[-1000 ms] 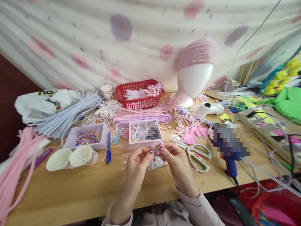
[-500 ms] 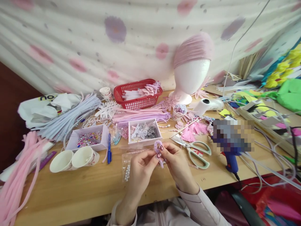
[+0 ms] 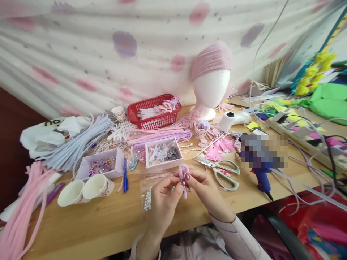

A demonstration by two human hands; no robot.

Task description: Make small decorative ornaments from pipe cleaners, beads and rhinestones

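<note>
A lilac pipe cleaner (image 3: 183,169), bent into a loop, stands up between my fingertips, with a short tail hanging below them. My left hand (image 3: 168,193) pinches it from the left, thumb and index finger together. From the right, my right hand (image 3: 201,186) grips the same piece, and both thumbs nearly meet at the base of the loop. Scissors (image 3: 221,170) with pale green handles lie just beyond my right hand. A clear bag of white beads (image 3: 147,199) lies beside my left hand. Behind the loop sits a white box (image 3: 164,165) of small ornaments.
Two paper cups (image 3: 98,186) and a blue pen (image 3: 125,177) are at the left. Behind are bundled pale blue pipe cleaners (image 3: 78,142), a red basket (image 3: 154,122) and a white foam head (image 3: 211,88). A blue glue gun (image 3: 261,178) with cables is at the right.
The lilac loop shows larger and more upright above my fingertips, and its tail hangs lower. Both hands still hold it. The view has shifted slightly to the right.
</note>
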